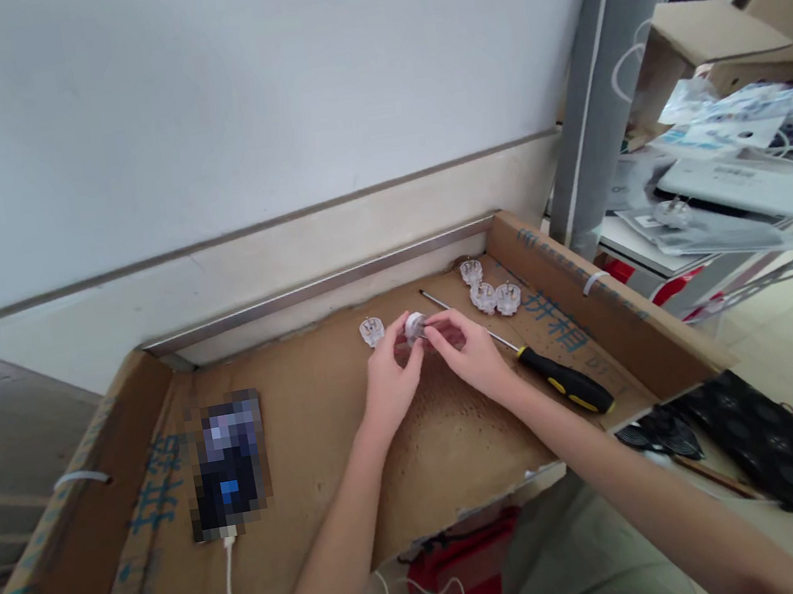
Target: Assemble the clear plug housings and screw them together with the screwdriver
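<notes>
Between the fingertips of both hands is a small whitish round piece [415,325], held above the cardboard surface [310,413]. My left hand [393,368] pinches it from the left, and my right hand [461,345] closes on its right side. Just left of my left hand lies a clear plug-like piece with pins [372,330]. Several similar clear pieces [484,298] sit together beyond my right hand. A screwdriver [567,380] with a black and yellow handle lies to the right, its shaft passing behind my right hand.
A phone-like device [231,467] with a white cable lies at the left. Raised cardboard sides [596,304] border the surface. Bagged items and cables [732,170] fill a side table at the right. Black panels [770,437] are at lower right. A person stands far back right.
</notes>
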The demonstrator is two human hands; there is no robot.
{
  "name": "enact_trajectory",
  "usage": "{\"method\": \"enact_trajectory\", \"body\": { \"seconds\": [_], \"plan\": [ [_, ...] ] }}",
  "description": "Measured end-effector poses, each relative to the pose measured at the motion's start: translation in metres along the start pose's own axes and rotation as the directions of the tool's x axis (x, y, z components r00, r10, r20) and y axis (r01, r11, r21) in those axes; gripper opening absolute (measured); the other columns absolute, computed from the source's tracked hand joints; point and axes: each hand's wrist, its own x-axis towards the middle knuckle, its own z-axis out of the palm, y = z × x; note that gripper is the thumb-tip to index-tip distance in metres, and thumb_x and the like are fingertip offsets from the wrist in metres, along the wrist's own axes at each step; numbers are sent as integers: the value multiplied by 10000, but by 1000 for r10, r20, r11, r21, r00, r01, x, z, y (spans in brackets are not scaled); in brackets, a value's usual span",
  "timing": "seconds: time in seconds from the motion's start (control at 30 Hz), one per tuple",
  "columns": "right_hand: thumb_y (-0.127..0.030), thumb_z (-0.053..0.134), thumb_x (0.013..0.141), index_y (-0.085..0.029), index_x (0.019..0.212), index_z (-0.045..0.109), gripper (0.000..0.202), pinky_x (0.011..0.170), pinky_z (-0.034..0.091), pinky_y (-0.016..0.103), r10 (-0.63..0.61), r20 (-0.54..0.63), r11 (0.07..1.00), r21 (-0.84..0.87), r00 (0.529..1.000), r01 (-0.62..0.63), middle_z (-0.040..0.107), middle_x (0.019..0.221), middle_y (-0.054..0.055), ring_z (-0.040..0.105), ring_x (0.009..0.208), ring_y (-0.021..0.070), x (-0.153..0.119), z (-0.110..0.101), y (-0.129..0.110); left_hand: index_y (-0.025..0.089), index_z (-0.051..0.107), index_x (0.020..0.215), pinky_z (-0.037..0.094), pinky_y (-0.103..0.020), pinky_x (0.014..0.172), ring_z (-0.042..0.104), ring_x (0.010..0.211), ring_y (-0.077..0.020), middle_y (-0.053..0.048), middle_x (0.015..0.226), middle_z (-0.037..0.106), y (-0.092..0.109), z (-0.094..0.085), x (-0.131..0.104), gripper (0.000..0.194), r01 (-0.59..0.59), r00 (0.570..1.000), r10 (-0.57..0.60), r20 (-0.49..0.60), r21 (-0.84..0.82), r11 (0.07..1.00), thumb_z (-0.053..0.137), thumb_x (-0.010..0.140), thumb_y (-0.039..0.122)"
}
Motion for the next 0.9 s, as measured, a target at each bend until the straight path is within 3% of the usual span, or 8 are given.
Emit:
{"method": "enact_trajectory", "body": {
  "seconds": [0.13, 0.3, 0.53, 0.77, 0.9],
  "plan": [
    [-376, 491, 901, -125, 1098, 546, 323, 803, 513, 307, 7, -8, 999, 31, 1000, -7, 577, 1005, 66, 566, 868, 110, 3, 0, 2, 188, 508, 1217, 484, -388, 954, 609, 1073, -184, -97, 1213, 621, -6, 2, 4, 382, 67, 997, -70, -12, -145, 987, 523, 838, 230],
    [-343, 526, 886, -139, 1184, 513, 362, 798, 521, 306, 69, 28, 994, 80, 997, -71, 561, 1081, 79, 568, 899, 119, 6, 2, 8, 174, 494, 1218, 473, -387, 967, 576, 1138, -199, -126, 1281, 576, -11, 0, 9, 371, 133, 991, -124, 56, -236, 963, 500, 860, 271],
    [-341, 509, 897, -133, 1187, 501, 357, 711, 528, 254, 137, 83, 973, 176, 987, -150, 564, 1049, 75, 569, 833, 99, 7, 2, 10, 197, 477, 1249, 440, -377, 1001, 566, 1147, -188, -100, 1267, 588, -7, 1, 6, 397, 82, 995, -66, 78, -220, 972, 517, 864, 288],
    [-346, 507, 897, -124, 1153, 519, 339, 749, 525, 277, 142, 83, 967, 202, 986, -156, 566, 1040, 74, 569, 862, 108, 7, 2, 10, 219, 500, 1260, 483, -366, 915, 616, 1013, -188, -86, 1207, 616, 2, -2, -1, 386, 38, 998, -36, 57, -48, 998, 468, 902, 358],
    [-338, 517, 891, -125, 1142, 526, 329, 803, 520, 307, 136, 74, 966, 210, 988, -148, 564, 1061, 76, 568, 914, 123, 9, 3, 10, 201, 488, 1249, 468, -368, 928, 603, 1038, -194, -96, 1178, 626, 1, -2, 0, 392, 60, 998, -57, 34, -87, 994, 475, 895, 368]
  ]
}}
